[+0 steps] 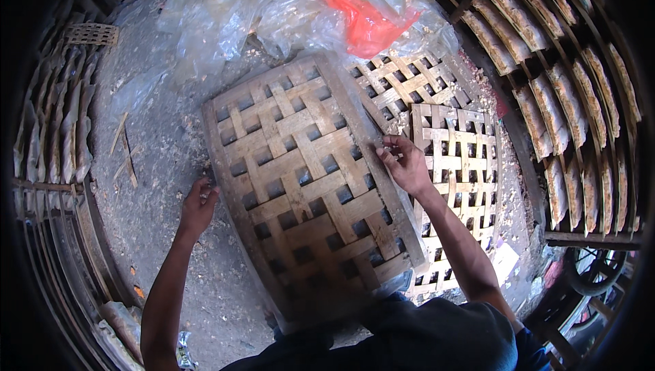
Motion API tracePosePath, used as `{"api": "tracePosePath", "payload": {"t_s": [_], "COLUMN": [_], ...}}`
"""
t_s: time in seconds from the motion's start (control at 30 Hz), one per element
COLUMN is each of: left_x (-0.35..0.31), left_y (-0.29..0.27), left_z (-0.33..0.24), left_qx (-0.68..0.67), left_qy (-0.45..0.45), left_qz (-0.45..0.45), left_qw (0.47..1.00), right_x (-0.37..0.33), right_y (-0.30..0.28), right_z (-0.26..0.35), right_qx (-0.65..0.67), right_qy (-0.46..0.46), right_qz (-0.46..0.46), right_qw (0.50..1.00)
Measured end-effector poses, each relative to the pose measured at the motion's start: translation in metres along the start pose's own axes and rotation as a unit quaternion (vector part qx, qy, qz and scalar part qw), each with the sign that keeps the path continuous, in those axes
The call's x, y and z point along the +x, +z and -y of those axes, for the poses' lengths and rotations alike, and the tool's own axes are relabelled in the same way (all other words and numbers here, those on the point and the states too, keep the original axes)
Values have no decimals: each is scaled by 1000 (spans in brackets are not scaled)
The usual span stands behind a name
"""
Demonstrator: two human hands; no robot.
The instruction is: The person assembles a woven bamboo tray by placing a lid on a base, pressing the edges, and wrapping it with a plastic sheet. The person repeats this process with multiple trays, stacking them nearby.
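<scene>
A large woven bamboo tray (300,159) with a wooden rim slants in front of me, its near end close to my body. Just outside its left rim is my left hand (199,204), fingers curled together; whether anything is pinched in them is too small to see. My right hand (409,166) is at the right rim, thumb and fingers brought together, with the fingertips touching or very near the wood. What they pinch, if anything, I cannot make out. A second lattice tray (471,166) lies beneath my right forearm, and a third tray (402,84) lies beyond it.
Crumpled clear plastic sheeting (225,23) with a red plastic bag (368,26) spreads at the far side. Racks of filled slats (559,105) rise on the right; stacked slats (58,119) stand on the left. Thin bamboo strips (126,153) and pale crumbs litter the grey floor (157,248).
</scene>
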State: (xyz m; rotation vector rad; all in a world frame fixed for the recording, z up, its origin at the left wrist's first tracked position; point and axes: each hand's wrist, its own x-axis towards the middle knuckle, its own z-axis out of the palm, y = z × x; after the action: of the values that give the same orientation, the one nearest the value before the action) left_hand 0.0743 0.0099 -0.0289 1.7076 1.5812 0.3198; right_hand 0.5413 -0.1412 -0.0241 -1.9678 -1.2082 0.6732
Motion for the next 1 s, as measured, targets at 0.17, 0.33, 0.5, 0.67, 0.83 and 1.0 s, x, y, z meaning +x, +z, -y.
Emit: {"api": "tracePosePath", "payload": {"t_s": [0.17,0.33,0.5,0.67,0.83,1.0], "left_x": [1,-4,-4,18,29,35], "left_y": [9,7,5,-12,-26,-40], "left_z": [12,-15,-10,-18,-36,-19], "left_qx": [-86,-132,-54,231,410,528], "left_qy": [-34,-71,-14,244,305,149], "left_qz": [82,93,15,-86,55,112], "left_qw": [992,984,998,938,858,828], "right_x": [-12,-20,-17,-17,-18,-18], "right_y": [19,23,27,26,22,23], "right_z": [7,-3,-4,-6,3,-4], "right_qx": [-92,-63,-58,-67,-46,-43], "right_qy": [-93,-121,-114,-129,-104,-96], "right_qz": [11,-13,-10,-11,0,-1], "right_qw": [991,991,992,989,993,994]}}
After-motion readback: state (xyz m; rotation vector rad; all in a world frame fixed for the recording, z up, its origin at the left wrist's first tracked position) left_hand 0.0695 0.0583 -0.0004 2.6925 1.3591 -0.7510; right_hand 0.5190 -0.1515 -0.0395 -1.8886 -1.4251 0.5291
